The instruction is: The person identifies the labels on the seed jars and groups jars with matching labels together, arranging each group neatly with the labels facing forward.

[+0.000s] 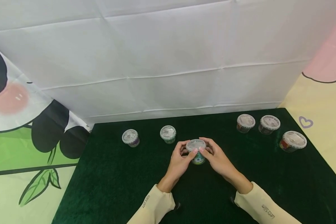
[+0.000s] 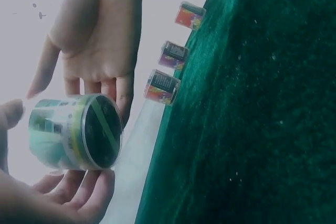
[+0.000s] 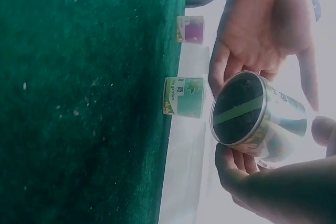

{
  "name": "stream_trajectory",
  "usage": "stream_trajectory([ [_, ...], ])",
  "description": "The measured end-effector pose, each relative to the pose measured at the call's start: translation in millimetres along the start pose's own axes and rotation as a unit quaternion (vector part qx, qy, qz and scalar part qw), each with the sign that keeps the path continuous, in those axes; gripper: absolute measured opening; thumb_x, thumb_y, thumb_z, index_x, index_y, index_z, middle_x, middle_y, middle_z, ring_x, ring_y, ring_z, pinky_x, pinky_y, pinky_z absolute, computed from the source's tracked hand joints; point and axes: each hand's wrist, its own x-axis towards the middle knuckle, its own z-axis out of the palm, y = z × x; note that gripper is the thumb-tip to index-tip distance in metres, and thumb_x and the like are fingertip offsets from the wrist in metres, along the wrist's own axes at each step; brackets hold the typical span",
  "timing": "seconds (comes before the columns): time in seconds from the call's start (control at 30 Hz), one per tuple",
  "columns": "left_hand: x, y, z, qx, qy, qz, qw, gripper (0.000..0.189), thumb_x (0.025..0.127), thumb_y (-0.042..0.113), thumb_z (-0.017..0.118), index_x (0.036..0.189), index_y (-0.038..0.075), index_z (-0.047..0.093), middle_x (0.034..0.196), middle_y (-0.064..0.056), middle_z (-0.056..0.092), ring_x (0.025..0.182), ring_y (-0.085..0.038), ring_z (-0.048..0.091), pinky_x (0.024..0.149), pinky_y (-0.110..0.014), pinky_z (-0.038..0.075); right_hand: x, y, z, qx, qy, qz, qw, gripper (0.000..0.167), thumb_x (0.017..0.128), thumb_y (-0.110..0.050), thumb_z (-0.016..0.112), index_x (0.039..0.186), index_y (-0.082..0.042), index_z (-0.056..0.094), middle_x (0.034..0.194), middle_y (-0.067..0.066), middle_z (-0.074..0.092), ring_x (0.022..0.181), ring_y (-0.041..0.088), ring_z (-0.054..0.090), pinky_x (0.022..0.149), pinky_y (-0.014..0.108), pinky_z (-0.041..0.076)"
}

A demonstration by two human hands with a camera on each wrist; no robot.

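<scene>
A small clear plastic tub (image 1: 198, 159) with a pale lid and a green-and-white label is held between both hands above the dark green table. My left hand (image 1: 178, 162) grips its left side, and my right hand (image 1: 217, 159) grips the right, both thumbs near the lid's front edge. From the left wrist view, the fingers of both hands curl around the tub (image 2: 58, 132), whose dark underside bears a green strip. That underside also faces the camera in the right wrist view, where the tub (image 3: 283, 121) is tilted.
Behind and left stand a purple-labelled tub (image 1: 130, 137) and a green-labelled tub (image 1: 168, 133). At the right are three lidded tubs: one at the back (image 1: 245, 122), another beside it (image 1: 269, 123), and a larger-looking tub (image 1: 294, 140) nearer the edge. A white cloth wall (image 1: 168, 90) borders the table (image 1: 114, 186).
</scene>
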Motion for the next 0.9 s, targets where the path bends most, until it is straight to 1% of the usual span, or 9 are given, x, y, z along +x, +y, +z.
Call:
stream_trajectory([
  [0.1,-0.9,0.9,-1.1,0.0,-0.012,-0.008,0.9999,0.05,0.11,0.033,0.058,0.152,0.009,0.046,0.149,-0.012,0.057,0.133,-0.029,0.055,0.113,-0.051,0.047,0.5,1.4,-1.2,0.003,0.003,-0.004,1.0,0.053,0.114,-0.022,0.046,0.162,-0.004,0.03,0.164,0.025,0.034,0.152,0.045,0.037,0.122,0.064,0.032],
  [0.17,-0.6,1.1,-2.2,-0.006,-0.017,-0.005,0.9998,0.049,0.111,0.032,0.056,0.153,0.008,0.046,0.152,-0.013,0.056,0.137,-0.031,0.054,0.116,-0.056,0.044,0.6,1.9,-1.9,0.008,0.003,-0.006,0.9999,0.053,0.115,-0.022,0.046,0.162,-0.004,0.03,0.165,0.025,0.033,0.153,0.045,0.035,0.123,0.063,0.031],
  [0.27,0.7,0.5,-3.2,-0.009,-0.012,0.006,0.9999,0.046,0.11,0.029,0.059,0.15,0.007,0.049,0.148,-0.015,0.058,0.133,-0.032,0.057,0.112,-0.05,0.048,1.3,3.1,-2.1,0.015,0.003,0.0,0.9999,0.054,0.115,-0.024,0.045,0.163,-0.005,0.029,0.165,0.025,0.032,0.153,0.045,0.034,0.124,0.063,0.03],
  [0.33,0.6,0.1,-3.3,-0.009,-0.005,0.007,0.9999,0.045,0.109,0.028,0.061,0.148,0.006,0.051,0.144,-0.014,0.061,0.128,-0.031,0.059,0.106,-0.043,0.051,1.3,3.5,-1.5,0.015,0.002,0.004,0.9999,0.055,0.115,-0.025,0.046,0.163,-0.006,0.029,0.165,0.025,0.032,0.153,0.045,0.034,0.123,0.064,0.03],
  [0.4,-0.3,-0.2,-2.9,-0.009,0.0,0.007,0.9999,0.046,0.109,0.029,0.062,0.147,0.006,0.051,0.142,-0.014,0.061,0.125,-0.03,0.059,0.101,-0.038,0.051,1.2,4.3,-1.3,0.01,0.0,0.004,0.9999,0.056,0.115,-0.026,0.046,0.163,-0.006,0.029,0.165,0.025,0.033,0.154,0.045,0.034,0.123,0.064,0.03],
  [0.57,-1.7,-3.0,-1.9,-0.018,-0.004,0.004,0.9998,0.05,0.109,0.029,0.061,0.151,0.006,0.048,0.146,-0.014,0.059,0.128,-0.029,0.059,0.105,-0.041,0.05,0.5,6.3,-0.7,0.002,0.002,0.002,1.0,0.055,0.114,-0.026,0.047,0.162,-0.006,0.031,0.166,0.025,0.032,0.155,0.046,0.031,0.123,0.064,0.029],
  [0.67,-1.3,-3.0,-1.8,-0.018,-0.003,0.006,0.9998,0.049,0.109,0.028,0.063,0.15,0.006,0.05,0.145,-0.014,0.061,0.128,-0.029,0.06,0.104,-0.041,0.052,0.3,6.2,-0.8,0.005,0.002,0.004,1.0,0.056,0.114,-0.026,0.047,0.163,-0.006,0.03,0.166,0.025,0.031,0.155,0.046,0.031,0.124,0.064,0.028],
  [0.8,-0.9,-2.2,-2.2,-0.011,0.008,0.002,0.9999,0.049,0.107,0.03,0.066,0.147,0.006,0.052,0.141,-0.013,0.062,0.123,-0.028,0.061,0.098,-0.036,0.053,1.3,6.1,-1.5,0.006,0.0,0.007,1.0,0.056,0.114,-0.027,0.047,0.164,-0.006,0.03,0.163,0.025,0.035,0.152,0.045,0.036,0.123,0.063,0.031],
  [0.9,-0.3,-2.9,-2.8,-0.009,0.007,-0.006,0.9999,0.05,0.107,0.03,0.065,0.149,0.006,0.051,0.143,-0.013,0.061,0.124,-0.028,0.061,0.1,-0.038,0.052,2.0,6.1,-2.0,0.002,0.003,0.006,1.0,0.055,0.114,-0.026,0.048,0.163,-0.006,0.031,0.16,0.025,0.04,0.15,0.044,0.04,0.122,0.063,0.033],
])
